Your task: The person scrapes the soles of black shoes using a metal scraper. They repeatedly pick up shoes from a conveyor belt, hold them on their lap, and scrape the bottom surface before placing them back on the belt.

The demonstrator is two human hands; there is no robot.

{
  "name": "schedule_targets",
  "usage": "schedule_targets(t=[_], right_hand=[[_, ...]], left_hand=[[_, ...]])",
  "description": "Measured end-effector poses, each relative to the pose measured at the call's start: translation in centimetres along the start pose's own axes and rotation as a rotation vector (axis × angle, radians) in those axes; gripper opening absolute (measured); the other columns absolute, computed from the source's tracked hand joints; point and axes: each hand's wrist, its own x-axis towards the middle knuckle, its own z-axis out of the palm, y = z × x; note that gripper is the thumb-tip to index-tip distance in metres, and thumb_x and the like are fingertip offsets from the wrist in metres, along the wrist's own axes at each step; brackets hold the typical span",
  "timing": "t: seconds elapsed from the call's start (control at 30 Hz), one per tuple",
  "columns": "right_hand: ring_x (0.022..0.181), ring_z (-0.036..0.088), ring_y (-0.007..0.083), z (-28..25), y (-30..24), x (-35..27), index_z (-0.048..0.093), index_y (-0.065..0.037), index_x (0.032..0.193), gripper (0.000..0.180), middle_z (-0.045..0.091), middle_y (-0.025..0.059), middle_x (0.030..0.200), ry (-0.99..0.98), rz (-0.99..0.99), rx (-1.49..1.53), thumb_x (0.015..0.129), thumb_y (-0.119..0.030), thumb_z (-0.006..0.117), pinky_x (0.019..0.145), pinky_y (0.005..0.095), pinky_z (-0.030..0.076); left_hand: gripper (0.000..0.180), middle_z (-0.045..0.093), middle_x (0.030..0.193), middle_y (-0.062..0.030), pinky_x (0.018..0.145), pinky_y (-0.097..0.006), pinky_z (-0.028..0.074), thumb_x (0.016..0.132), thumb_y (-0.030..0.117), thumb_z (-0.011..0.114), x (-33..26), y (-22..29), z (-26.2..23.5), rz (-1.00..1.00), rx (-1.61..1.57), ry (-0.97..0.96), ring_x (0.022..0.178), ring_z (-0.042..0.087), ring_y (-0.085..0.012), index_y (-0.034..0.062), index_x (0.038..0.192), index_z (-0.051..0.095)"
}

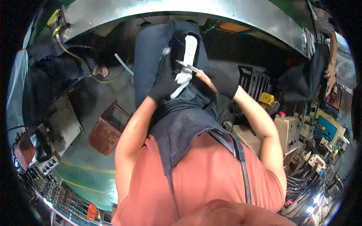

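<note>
In my lap, over a dark apron (184,128), lies a black piece shaped like a shoe (177,47) with a long white strip (190,47) down its middle. My left hand (164,77), in a black glove, is closed around the piece's left side. From the right, my gloved right hand (223,81), its fingertips bare, grips a slim silver blade-like tool (194,69). That tool crosses the white strip, its tip pointing left. Crumpled white material (184,77) sits below the tool between my hands. The tool's exact kind is hard to make out.
A curved metal bench (181,8) edges the far side, with a yellow-and-black hand tool (55,23) and its hose at left. A brown bin (109,129) stands on the floor. Other people sit at both sides. Machines with cables (315,162) crowd the right.
</note>
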Motion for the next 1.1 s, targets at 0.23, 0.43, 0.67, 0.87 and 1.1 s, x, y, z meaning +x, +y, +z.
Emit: schedule_targets(t=[0.23,0.43,0.67,0.87,1.1], right_hand=[[0.076,0.061,0.0275,5.3,4.4,-4.4,0.062,0.002,0.102,0.044,0.064,0.0197,0.084,-0.138,0.408,0.199,0.098,-0.038,0.043,0.070,0.0360,0.047],[0.071,0.062,0.0234,2.9,3.1,-4.7,0.064,0.002,0.101,0.046,0.068,0.0178,0.084,-0.129,0.434,0.245,0.097,-0.041,0.045,0.066,0.0356,0.047],[0.066,0.056,0.0229,-3.1,-4.9,-2.1,0.060,0.002,0.091,0.035,0.060,0.0158,0.075,-0.173,0.276,0.022,0.095,-0.032,0.052,0.064,0.0351,0.044],[0.084,0.064,0.0380,2.2,-0.8,-1.5,0.064,-0.002,0.101,0.039,0.065,0.0231,0.092,-0.063,0.300,0.097,0.096,-0.036,0.046,0.074,0.0405,0.049],[0.096,0.063,0.0330,5.0,-1.9,-1.8,0.062,0.001,0.107,0.045,0.065,0.0230,0.100,-0.003,0.582,0.246,0.097,-0.040,0.045,0.084,0.0365,0.047]], left_hand=[[0.048,0.049,0.133,-0.0127,0.106,-0.030,0.030,0.101,0.032,0.040,-7.9,0.4,-0.8,-0.643,-0.702,-0.129,0.125,0.041,-0.0191,-0.0014,0.135,0.043],[0.055,0.058,0.120,-0.0179,0.092,-0.035,0.043,0.096,0.042,0.048,-6.4,2.4,0.6,-0.337,-0.246,-0.003,0.110,0.056,-0.0244,-0.0019,0.129,0.043],[0.070,0.060,0.103,-0.0287,0.078,-0.047,0.048,0.089,0.042,0.057,-5.1,2.2,2.2,-0.414,0.006,0.099,0.094,0.061,-0.0419,-0.0031,0.133,0.028],[0.108,0.054,0.116,-0.0337,0.084,-0.044,0.048,0.072,0.042,0.078,-6.1,1.8,1.2,-0.206,0.035,0.052,0.105,0.057,-0.0458,-0.0056,0.141,0.011],[0.101,0.041,0.134,-0.0340,0.101,-0.042,0.038,0.077,0.034,0.075,-6.6,3.0,1.0,-0.307,-0.046,0.057,0.124,0.044,-0.0440,-0.0076,0.143,0.010]])
